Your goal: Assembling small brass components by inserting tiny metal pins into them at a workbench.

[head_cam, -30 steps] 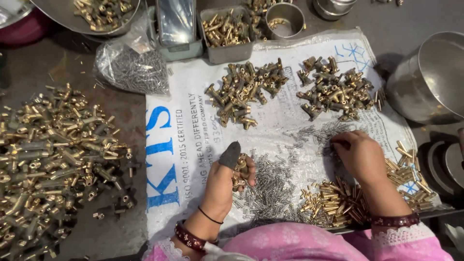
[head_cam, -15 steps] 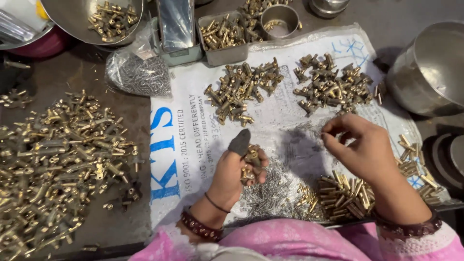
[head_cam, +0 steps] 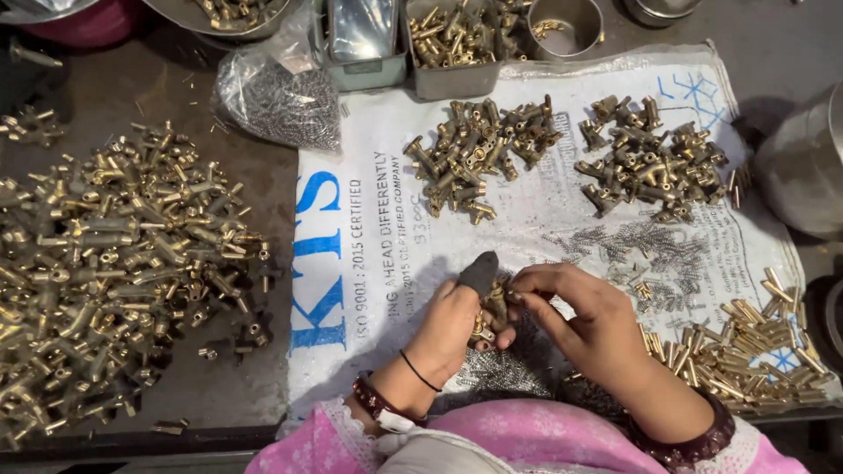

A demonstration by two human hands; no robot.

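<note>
My left hand (head_cam: 457,325), with a dark cap over the thumb, is closed around a small brass fitting (head_cam: 490,309) near the front of a white printed sack (head_cam: 369,228). My right hand (head_cam: 588,320) has come up against it, fingertips pinching at the top of the same fitting. Whatever small piece those fingertips carry is too tiny to make out. Under both hands lies a scatter of small steel springs (head_cam: 496,369). A pile of short brass pins (head_cam: 746,347) sits just right of my right wrist.
Two heaps of brass fittings (head_cam: 479,154) (head_cam: 650,162) lie farther back on the sack, with loose springs (head_cam: 650,250) between. A big brass heap (head_cam: 114,263) covers the dark table at left. A bag of springs (head_cam: 281,101), metal trays (head_cam: 457,39) and steel bowls (head_cam: 803,167) line the far and right edges.
My right hand moved left from the springs and pins area to meet my left hand at the fitting. The left hand stayed roughly in place, still holding it.
</note>
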